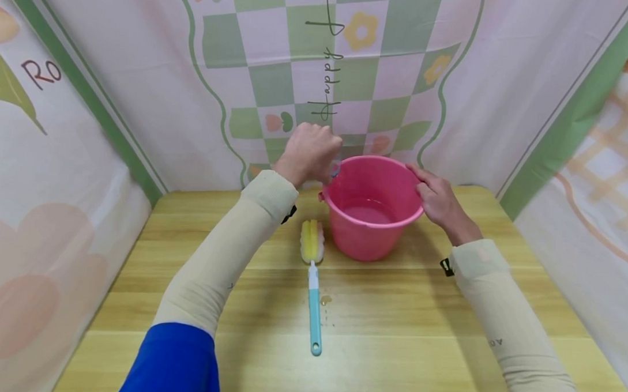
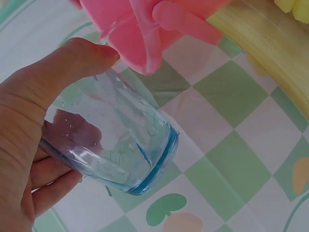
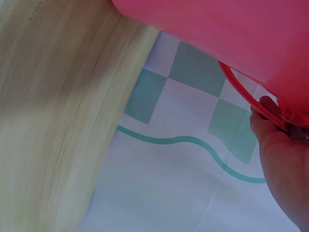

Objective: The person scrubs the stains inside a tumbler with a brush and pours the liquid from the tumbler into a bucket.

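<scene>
My left hand [image 1: 310, 152] grips a clear bluish drinking glass [image 2: 120, 140] at the left rim of the pink bucket [image 1: 364, 241]. In the left wrist view the glass is tipped, its blue-tinted base away from the bucket, with water drops on its wall. The palm and fist hide most of it in the head view. Shallow water [image 1: 368, 210] lies at the bucket's bottom. My right hand [image 1: 438, 197] holds the bucket's right rim; in the right wrist view its fingers are at the pink carrying handle [image 3: 236, 87]. The bucket stands upright on the table.
A bottle brush [image 1: 314, 305] with a yellow and white sponge head and a blue handle lies left of the bucket on the wooden table [image 1: 392, 348]. Small wet spots [image 1: 326, 300] show beside it. A checkered cloth [image 1: 319, 34] hangs behind the table, with more cloth at both sides.
</scene>
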### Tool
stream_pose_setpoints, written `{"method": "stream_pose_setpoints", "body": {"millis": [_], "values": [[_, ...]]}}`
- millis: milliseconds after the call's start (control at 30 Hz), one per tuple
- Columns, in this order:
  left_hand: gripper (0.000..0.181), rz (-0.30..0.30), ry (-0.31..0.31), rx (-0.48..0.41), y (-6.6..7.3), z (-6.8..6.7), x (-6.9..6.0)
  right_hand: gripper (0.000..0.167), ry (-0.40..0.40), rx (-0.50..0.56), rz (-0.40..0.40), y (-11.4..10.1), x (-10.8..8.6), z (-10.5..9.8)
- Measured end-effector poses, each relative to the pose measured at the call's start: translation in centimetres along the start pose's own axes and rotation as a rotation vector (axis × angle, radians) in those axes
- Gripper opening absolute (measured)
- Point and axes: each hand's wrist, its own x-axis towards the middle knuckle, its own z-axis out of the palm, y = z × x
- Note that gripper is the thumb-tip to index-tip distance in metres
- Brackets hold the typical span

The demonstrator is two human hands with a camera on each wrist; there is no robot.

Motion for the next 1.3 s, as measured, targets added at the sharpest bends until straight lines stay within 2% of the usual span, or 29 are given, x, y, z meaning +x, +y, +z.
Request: {"method": "stream_pose_setpoints", "body": {"millis": [300,667,1067,1300], "values": [[0.026,0.013,0.033,0.034,0.3,-0.2,0.0,0.054,-0.001,-0.012,0.001,0.0,0.0,0.0],[0.028,0.035,0.028,0.069,0.8,-0.5,0.1,0.053,0.016,-0.007,-0.022,0.1,0.0,0.1],[0.015,0.056,0.021,0.111,1.6,-0.8,0.2,0.053,0.030,-0.012,-0.042,0.2,0.1,0.2],[0.014,0.083,0.046,0.135,2.0,-0.7,0.2,0.053,0.035,-0.006,-0.039,0.2,0.0,0.2]]}}
